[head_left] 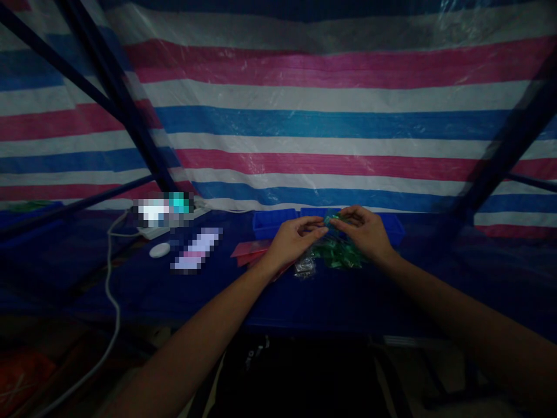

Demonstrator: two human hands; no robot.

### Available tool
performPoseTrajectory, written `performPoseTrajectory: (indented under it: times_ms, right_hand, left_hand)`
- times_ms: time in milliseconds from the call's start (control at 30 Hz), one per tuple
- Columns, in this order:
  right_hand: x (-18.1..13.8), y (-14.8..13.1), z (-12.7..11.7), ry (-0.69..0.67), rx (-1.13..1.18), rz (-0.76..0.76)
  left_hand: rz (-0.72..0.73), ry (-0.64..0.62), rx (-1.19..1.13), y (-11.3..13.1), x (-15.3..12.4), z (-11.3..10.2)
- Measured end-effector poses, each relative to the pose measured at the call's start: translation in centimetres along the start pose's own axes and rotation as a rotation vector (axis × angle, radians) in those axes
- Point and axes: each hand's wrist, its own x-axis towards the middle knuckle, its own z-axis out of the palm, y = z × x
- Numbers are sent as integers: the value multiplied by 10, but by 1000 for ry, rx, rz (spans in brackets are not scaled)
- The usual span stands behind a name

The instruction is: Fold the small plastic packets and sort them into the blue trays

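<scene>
1. In the head view, two bare hands are seen: the left hand [292, 241] and the right hand [369, 233]. They are held near each other above the bench [304, 307], fingers bent inward.
2. One small blue-green piece [331, 217] is pinched between the fingertips of both hands, in front of the blue bins.
3. It is largely covered by the fingers, so its long axis and the way it is pointed cannot be made out.
4. Two blue bins, the left bin [267, 225] and the right bin [395, 230], are set side by side; the right one is partly hidden by the right hand.
5. One heap of green pieces [342, 256] is spread below the hands; its pieces cannot be counted.
6. One clear packet [304, 267] is placed just beside it, and red sheets [250, 251], uncounted, are partly covered by the left hand.
7. One white disc [159, 250] is seen farther left.
</scene>
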Motion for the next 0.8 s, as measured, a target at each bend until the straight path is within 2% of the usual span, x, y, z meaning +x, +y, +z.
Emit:
performPoseTrajectory:
  times_ms: [67, 167, 267, 467, 667, 800]
  right_hand:
    - [-4, -5, 1, -111, -72, -86]
    - [-10, -15, 4, -266, -183, -257]
    - [-13, -21, 7, -299, -188, -328]
    - [-13, -21, 4, -94, -218, -255]
    - [-8, -9, 7, -226, -44, -79]
    - [-6, -2, 10, -211, 105, 11]
  left_hand:
    - [-30, -20, -76, 2, 0, 2]
    - [-55, 40, -153, 1, 2, 0]
    - [-79, 103, -211, -6, 7, -4]
    - [-61, 152, -248, -18, 12, -8]
    - [-56, 55, -279, -13, 9, -7]
    - [-69, 47, -245, -8, 6, -5]
